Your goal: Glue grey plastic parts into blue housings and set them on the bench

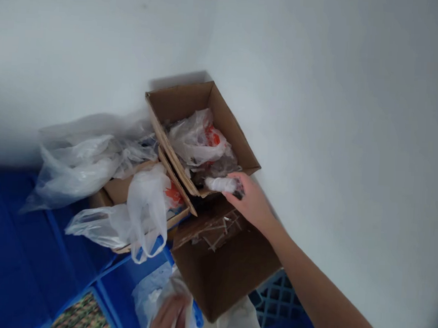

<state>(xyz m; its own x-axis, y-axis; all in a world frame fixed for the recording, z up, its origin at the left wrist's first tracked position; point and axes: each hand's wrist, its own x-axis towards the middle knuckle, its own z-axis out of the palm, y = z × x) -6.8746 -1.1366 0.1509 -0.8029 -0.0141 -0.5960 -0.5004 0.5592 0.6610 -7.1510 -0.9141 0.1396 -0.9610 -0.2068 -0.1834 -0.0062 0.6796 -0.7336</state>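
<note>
- Where the view is nearest, at the bottom edge, the left hand (168, 317) is blurred and closed around a crumpled white plastic bag (159, 291), just below and left of the open cardboard box (217, 275) that serves as the landmark.
- Blue crates (115, 281) lie under and left of that box; one near the lower left shows a patterned surface (83, 316) inside it, too blurred to identify.
- Right of the box's base, a blue lattice crate (281, 299) shows beneath the outstretched right forearm.
- On the box's top flap lies a strip of brown tape with pale scraps (215, 228).
- At the far rim of that flap, the right hand (250, 200) is curled around a small white wrapped roll (223, 184), fingers closed on it, holding it at the near edge of a second, farther cardboard box (178, 102).
- Inside that farther box sit crumpled clear bags, one with red print (200, 138).
- Left of the landmark box, a flatter carton (119, 190) carries a white bag with handles (145, 206) draped over its edge, and beyond that a heap of clear plastic (85, 161).
- Farthest off, behind both boxes, stand the white walls (320, 91) meeting in a corner.
</note>
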